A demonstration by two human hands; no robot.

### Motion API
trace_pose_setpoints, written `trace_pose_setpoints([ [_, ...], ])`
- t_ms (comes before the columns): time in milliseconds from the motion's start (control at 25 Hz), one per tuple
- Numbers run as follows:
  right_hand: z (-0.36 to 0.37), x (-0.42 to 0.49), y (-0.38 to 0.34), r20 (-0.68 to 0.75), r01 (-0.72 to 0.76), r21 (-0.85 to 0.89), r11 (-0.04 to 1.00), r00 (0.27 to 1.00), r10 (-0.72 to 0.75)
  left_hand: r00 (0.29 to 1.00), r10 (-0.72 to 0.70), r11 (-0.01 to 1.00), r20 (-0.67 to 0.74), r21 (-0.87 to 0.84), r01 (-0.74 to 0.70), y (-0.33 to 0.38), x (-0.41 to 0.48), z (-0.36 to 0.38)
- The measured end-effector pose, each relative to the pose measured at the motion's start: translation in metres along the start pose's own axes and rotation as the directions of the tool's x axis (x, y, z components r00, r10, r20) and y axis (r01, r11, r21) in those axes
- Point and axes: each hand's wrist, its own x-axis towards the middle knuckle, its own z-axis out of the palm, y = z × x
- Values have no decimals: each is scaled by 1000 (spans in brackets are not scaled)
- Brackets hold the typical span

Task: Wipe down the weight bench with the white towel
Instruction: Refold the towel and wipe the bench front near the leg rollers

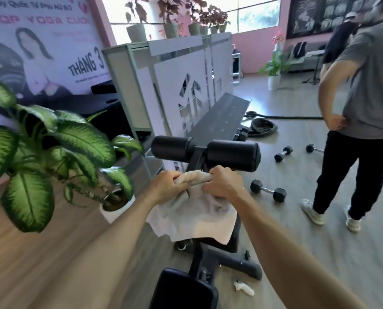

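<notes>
The black weight bench (187, 291) runs from the bottom of the view up to two black foam rollers (233, 155) on a cross bar. The white towel (192, 216) is draped over the bench seat just below the rollers. My left hand (167, 186) and my right hand (222, 182) are both shut on the bunched top edge of the towel, side by side. The seat under the cloth is hidden.
A potted plant with large green leaves (41, 152) stands close on the left. Black dumbbells (268, 190) lie on the floor to the right, where a person in a grey shirt (369, 90) stands. A white cabinet (174, 85) and a black rack (221, 117) are behind the bench.
</notes>
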Motion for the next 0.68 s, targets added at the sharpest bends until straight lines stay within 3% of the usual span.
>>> trace_pose_setpoints([
  [160,-39,35,39,-107,-36,60,998,993,42,995,98,995,-25,13,-98,49,63,10],
  [360,-59,63,62,-422,-24,103,994,904,66,923,299,954,-241,75,-289,91,116,21],
  [440,-38,65,71,-438,-33,96,995,896,72,928,325,945,-182,23,-327,80,121,38],
  [560,28,61,90,-280,-76,49,996,956,87,974,219,967,54,124,-224,36,117,88],
  [680,115,44,107,143,-74,-75,994,986,84,918,68,886,390,399,-235,-15,90,146],
])
